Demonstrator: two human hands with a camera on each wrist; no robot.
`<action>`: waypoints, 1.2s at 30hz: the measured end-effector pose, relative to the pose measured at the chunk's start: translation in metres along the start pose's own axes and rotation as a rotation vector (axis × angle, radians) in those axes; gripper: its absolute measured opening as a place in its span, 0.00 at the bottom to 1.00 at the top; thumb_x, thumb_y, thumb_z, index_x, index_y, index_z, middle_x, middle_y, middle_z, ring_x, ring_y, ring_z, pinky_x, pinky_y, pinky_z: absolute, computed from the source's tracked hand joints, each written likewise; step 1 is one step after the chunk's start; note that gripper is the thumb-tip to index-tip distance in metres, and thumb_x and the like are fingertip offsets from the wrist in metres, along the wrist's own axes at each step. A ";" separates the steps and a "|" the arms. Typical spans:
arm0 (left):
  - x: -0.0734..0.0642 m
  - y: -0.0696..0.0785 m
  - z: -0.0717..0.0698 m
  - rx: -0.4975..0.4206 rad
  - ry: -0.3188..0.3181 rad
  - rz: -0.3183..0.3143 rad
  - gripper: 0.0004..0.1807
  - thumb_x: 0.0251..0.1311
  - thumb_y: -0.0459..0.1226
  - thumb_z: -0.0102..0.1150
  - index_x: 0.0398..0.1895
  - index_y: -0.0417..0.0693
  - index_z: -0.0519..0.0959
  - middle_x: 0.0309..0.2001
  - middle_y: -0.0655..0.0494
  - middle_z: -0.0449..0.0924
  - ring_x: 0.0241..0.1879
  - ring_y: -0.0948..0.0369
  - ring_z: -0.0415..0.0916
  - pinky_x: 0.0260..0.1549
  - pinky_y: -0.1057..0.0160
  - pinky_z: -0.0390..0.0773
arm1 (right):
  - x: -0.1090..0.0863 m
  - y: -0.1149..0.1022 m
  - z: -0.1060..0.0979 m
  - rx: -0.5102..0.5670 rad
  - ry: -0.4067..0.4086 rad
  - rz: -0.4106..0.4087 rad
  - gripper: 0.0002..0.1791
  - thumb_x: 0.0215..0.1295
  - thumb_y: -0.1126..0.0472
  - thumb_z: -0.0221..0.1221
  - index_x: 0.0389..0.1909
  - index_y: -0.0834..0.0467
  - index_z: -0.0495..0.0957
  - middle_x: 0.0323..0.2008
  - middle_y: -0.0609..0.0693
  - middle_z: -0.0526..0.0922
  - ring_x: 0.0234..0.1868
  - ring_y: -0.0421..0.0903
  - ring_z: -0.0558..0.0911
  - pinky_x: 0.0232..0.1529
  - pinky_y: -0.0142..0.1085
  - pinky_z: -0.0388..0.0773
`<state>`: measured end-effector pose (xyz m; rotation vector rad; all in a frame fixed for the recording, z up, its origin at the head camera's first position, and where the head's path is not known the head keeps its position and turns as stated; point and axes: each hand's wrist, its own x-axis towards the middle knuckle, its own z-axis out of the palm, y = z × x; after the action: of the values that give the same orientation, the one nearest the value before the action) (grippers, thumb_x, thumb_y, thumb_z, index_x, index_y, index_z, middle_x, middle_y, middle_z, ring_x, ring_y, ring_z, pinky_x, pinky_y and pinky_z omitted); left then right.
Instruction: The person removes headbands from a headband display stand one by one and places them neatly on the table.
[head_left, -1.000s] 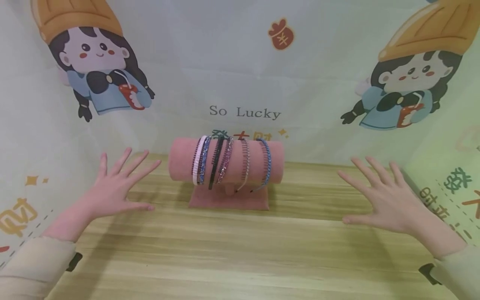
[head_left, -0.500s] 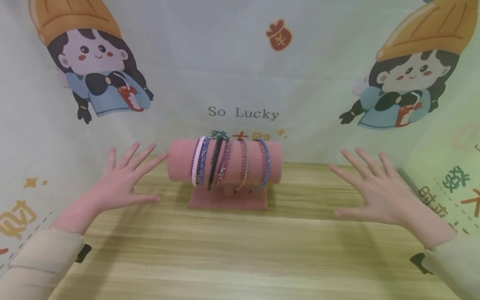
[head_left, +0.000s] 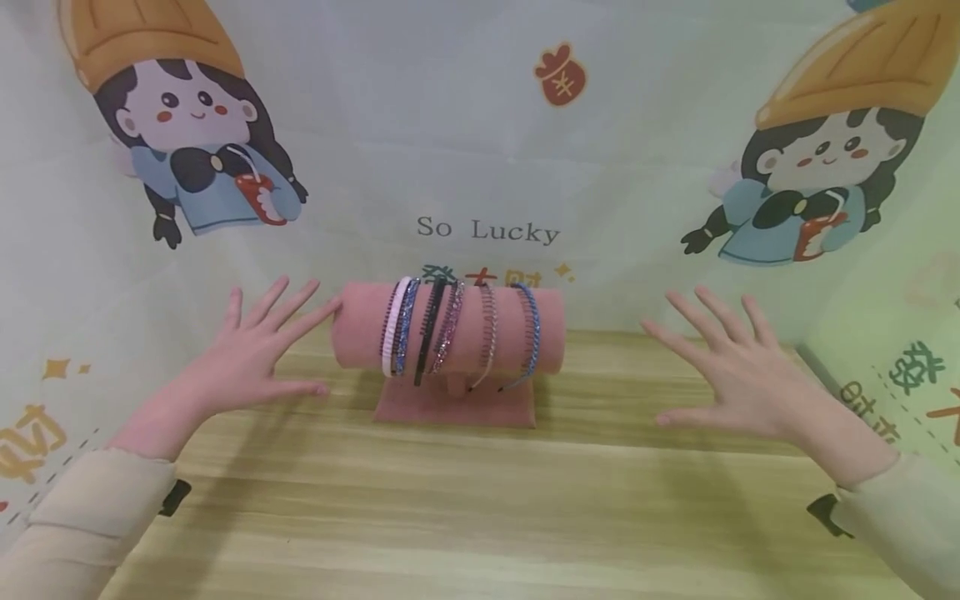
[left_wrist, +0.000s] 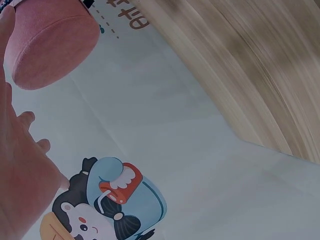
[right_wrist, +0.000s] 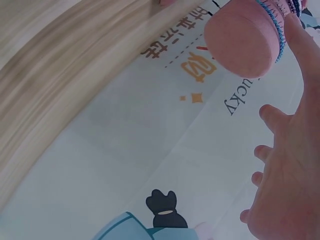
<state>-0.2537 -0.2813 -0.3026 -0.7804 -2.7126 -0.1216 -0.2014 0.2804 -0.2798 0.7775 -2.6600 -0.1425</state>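
Note:
A pink padded display roll (head_left: 360, 329) on a flat base stands on the wooden table. Several toothed headbands hang over it: a pale pink one (head_left: 389, 329), a glittery blue one (head_left: 406, 329), a black one (head_left: 428, 333), a glittery pink one (head_left: 448, 329), a silvery one (head_left: 491, 333) and a braided blue one (head_left: 533, 329). My left hand (head_left: 251, 358) is spread at the left, its index fingertip right at the roll's left end. My right hand (head_left: 750, 375), fingers spread, hovers to the right, apart from the roll. Both hands hold nothing.
Behind the table hangs a pale printed cloth (head_left: 480, 158) with cartoon figures and lettering, which also rises at both sides. The wooden tabletop (head_left: 480, 500) stretches in front of the display. Cream sleeves (head_left: 105, 492) cover both forearms, with dark wrist-worn pieces below them.
Both hands have moved inward and slightly upward in the head view, closer to the display roll, fingers still spread. The headbands and roll have stayed in place.

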 end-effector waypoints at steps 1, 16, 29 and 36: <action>0.001 0.000 0.000 -0.005 -0.001 -0.001 0.57 0.49 0.63 0.69 0.79 0.72 0.46 0.82 0.56 0.38 0.80 0.44 0.31 0.68 0.26 0.22 | 0.002 -0.001 -0.001 0.001 0.007 -0.005 0.56 0.47 0.24 0.62 0.77 0.41 0.55 0.81 0.52 0.43 0.80 0.60 0.42 0.75 0.67 0.31; 0.018 0.002 -0.001 -0.103 -0.006 -0.013 0.57 0.50 0.57 0.72 0.79 0.72 0.46 0.82 0.54 0.39 0.78 0.41 0.47 0.72 0.29 0.38 | 0.044 -0.015 -0.011 0.061 0.019 -0.019 0.56 0.50 0.25 0.62 0.78 0.40 0.51 0.81 0.51 0.43 0.80 0.60 0.44 0.71 0.69 0.41; 0.029 0.004 0.001 -0.180 -0.007 -0.025 0.57 0.49 0.57 0.73 0.79 0.70 0.47 0.82 0.54 0.40 0.76 0.40 0.52 0.71 0.28 0.41 | 0.067 -0.025 -0.017 0.128 0.021 -0.002 0.57 0.53 0.28 0.63 0.79 0.37 0.45 0.81 0.50 0.40 0.80 0.59 0.41 0.73 0.69 0.37; 0.036 0.008 0.001 -0.236 -0.014 -0.025 0.58 0.47 0.56 0.75 0.79 0.67 0.50 0.81 0.56 0.40 0.77 0.41 0.50 0.70 0.33 0.55 | 0.083 -0.035 -0.015 0.166 0.029 -0.014 0.55 0.54 0.28 0.62 0.79 0.37 0.45 0.81 0.50 0.41 0.80 0.58 0.41 0.74 0.66 0.36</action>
<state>-0.2788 -0.2558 -0.2920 -0.8133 -2.7541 -0.4511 -0.2430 0.2067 -0.2464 0.8426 -2.6645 0.0860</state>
